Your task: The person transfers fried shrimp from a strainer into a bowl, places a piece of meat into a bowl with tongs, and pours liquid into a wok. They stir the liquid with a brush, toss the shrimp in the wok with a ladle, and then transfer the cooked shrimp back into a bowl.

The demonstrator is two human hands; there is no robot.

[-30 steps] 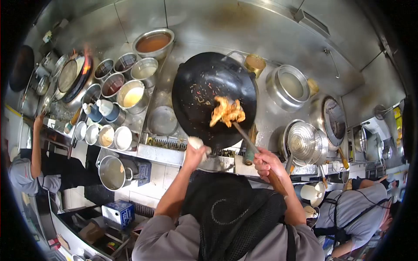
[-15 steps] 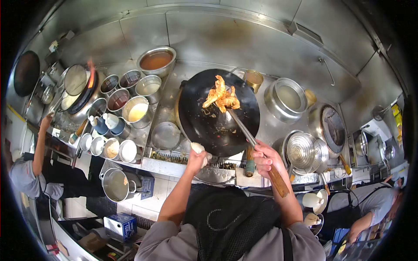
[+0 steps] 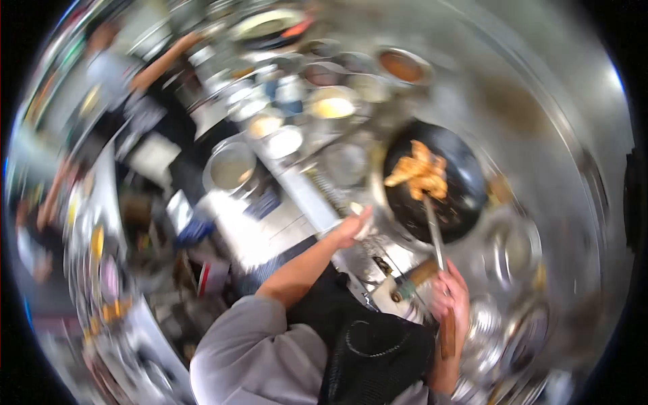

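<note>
My left hand (image 3: 351,231) is closed around a pale, bunched cloth (image 3: 367,228) at the near left edge of the black wok (image 3: 467,192). In my right hand (image 3: 452,295) is a wok ladle with a metal shaft (image 3: 435,233) and wooden handle; its head is hidden by food. Golden-orange fried pieces (image 3: 422,174) sit in a pile at the ladle's end, over the wok. Small dark bits lie on the wok's surface. Below the wok, between my hands, is a wooden handle with a green end (image 3: 407,287).
Left of the wok stand sauce containers, one with yellow liquid (image 3: 332,104), and a bowl of reddish-brown liquid (image 3: 403,65). A large pot (image 3: 230,167) stands lower left. Metal pots (image 3: 514,253) and strainers blur at right. Another person (image 3: 111,74) works at upper left.
My view has swung left and tilted, blurring the surroundings. The wok appears farther right. Both hands keep their holds, and the fried pieces remain at the ladle's end.
</note>
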